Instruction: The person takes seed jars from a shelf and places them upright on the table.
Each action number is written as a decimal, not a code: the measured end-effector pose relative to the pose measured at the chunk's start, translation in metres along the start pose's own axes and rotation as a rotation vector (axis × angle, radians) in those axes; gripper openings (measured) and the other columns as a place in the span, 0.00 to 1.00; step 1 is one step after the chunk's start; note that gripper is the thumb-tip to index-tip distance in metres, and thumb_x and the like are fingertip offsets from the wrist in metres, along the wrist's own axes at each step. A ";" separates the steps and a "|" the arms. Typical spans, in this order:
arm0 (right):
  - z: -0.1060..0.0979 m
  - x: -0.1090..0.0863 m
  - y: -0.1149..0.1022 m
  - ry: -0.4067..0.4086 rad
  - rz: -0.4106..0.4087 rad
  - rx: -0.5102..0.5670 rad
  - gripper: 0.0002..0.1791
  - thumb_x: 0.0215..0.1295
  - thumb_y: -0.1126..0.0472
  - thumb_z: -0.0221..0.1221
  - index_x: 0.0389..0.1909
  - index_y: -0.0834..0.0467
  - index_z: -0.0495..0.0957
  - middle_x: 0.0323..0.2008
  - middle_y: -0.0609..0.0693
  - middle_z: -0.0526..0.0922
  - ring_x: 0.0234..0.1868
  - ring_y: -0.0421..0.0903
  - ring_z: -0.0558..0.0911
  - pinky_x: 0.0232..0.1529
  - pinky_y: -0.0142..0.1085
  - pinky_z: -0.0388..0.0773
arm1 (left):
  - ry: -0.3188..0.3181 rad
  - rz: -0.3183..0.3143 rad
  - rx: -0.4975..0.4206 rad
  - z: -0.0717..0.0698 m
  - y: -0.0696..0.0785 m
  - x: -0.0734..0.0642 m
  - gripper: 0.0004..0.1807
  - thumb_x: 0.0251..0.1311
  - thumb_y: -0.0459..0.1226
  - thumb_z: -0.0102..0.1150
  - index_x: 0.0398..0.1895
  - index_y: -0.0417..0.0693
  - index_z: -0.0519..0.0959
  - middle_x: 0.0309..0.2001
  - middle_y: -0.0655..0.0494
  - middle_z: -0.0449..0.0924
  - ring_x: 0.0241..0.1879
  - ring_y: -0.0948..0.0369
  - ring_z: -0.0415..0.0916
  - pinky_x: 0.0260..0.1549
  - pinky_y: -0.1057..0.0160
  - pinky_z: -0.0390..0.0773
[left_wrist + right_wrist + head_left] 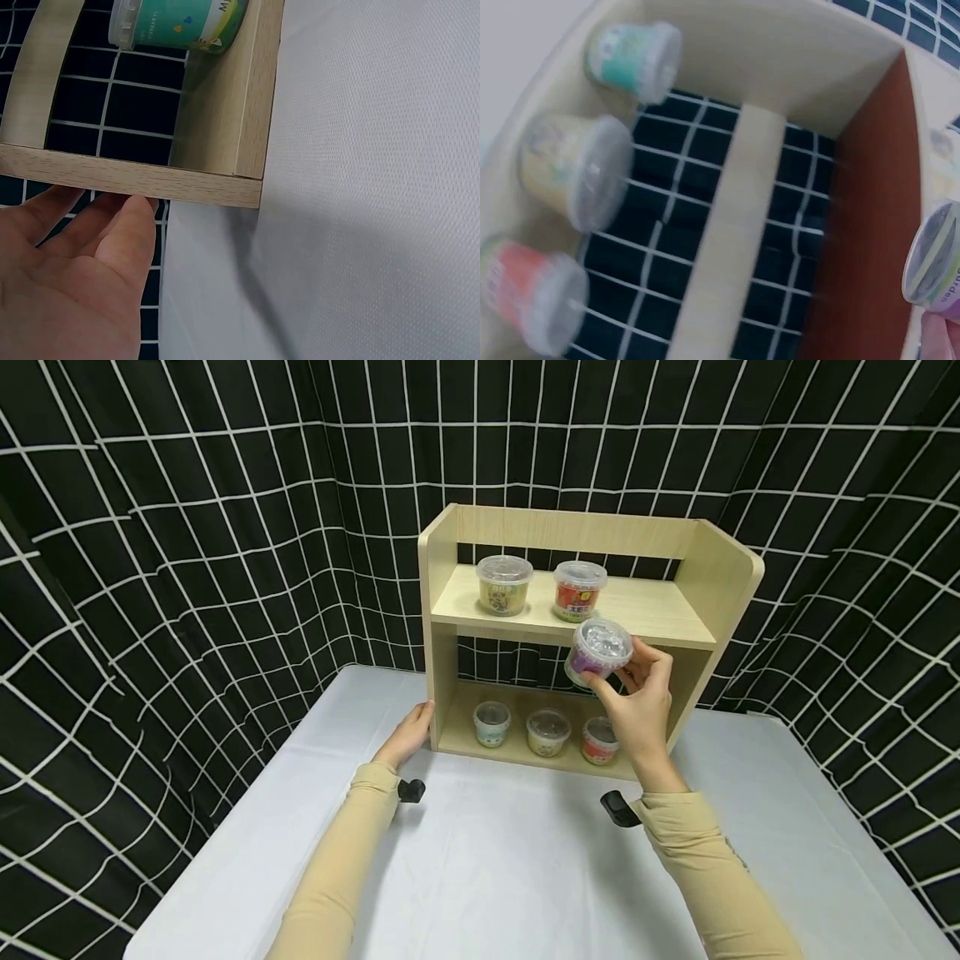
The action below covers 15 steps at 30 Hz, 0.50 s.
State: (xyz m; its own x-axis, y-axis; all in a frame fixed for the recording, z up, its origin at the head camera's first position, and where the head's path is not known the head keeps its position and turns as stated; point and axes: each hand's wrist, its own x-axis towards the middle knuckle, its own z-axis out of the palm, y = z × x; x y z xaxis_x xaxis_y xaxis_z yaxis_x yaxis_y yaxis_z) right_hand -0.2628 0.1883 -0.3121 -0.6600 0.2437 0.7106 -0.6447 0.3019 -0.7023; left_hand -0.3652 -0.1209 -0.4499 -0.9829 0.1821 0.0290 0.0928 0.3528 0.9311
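My right hand point(643, 702) grips a lidded plastic tub with a purple label point(600, 652), tilted, in front of the upper shelf's edge. In the right wrist view only part of this purple tub point(939, 262) and a fingertip show at the right edge. My left hand point(408, 735) touches the outer left side of the wooden shelf unit point(438, 635). The left wrist view shows that hand point(82, 277) with its fingers against the side panel point(135, 176), not wrapped round it. On the upper shelf stand a yellow-labelled tub point(504, 585) and a red-labelled tub point(579, 591).
On the lower shelf stand a teal-labelled tub point(491, 724), a pale yellow tub point(547, 732) and a red-labelled tub point(600, 741). The unit stands on a table with a white cloth point(480, 860). Black curtains with a white grid point(225, 527) hang around it.
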 end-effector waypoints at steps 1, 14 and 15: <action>0.002 -0.004 -0.002 -0.011 0.008 -0.003 0.38 0.47 0.74 0.68 0.57 0.66 0.58 0.52 0.59 0.71 0.49 0.43 0.75 0.52 0.32 0.72 | -0.003 -0.001 0.000 0.000 -0.001 0.000 0.36 0.70 0.56 0.28 0.69 0.38 0.54 0.67 0.38 0.54 0.60 0.42 0.62 0.59 0.52 0.63; 0.028 -0.043 -0.002 -0.141 0.120 -0.042 0.36 0.48 0.74 0.68 0.53 0.74 0.56 0.51 0.64 0.69 0.50 0.56 0.75 0.52 0.37 0.72 | -0.020 -0.006 0.007 -0.003 -0.005 0.005 0.37 0.69 0.58 0.28 0.69 0.39 0.54 0.67 0.39 0.55 0.61 0.44 0.61 0.60 0.53 0.60; 0.030 -0.045 0.000 -0.151 0.123 -0.045 0.36 0.48 0.74 0.68 0.53 0.74 0.56 0.51 0.64 0.69 0.50 0.57 0.75 0.52 0.37 0.73 | -0.018 -0.004 0.014 -0.003 -0.005 0.005 0.37 0.69 0.58 0.28 0.69 0.38 0.54 0.67 0.39 0.56 0.61 0.44 0.61 0.60 0.53 0.60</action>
State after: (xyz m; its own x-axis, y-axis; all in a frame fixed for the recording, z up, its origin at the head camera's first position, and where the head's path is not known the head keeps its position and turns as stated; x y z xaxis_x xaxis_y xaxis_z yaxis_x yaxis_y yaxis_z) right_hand -0.2451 0.1494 -0.3455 -0.7855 0.1416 0.6025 -0.5396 0.3199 -0.7787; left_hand -0.3709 -0.1247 -0.4532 -0.9801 0.1975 0.0189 0.0916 0.3660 0.9261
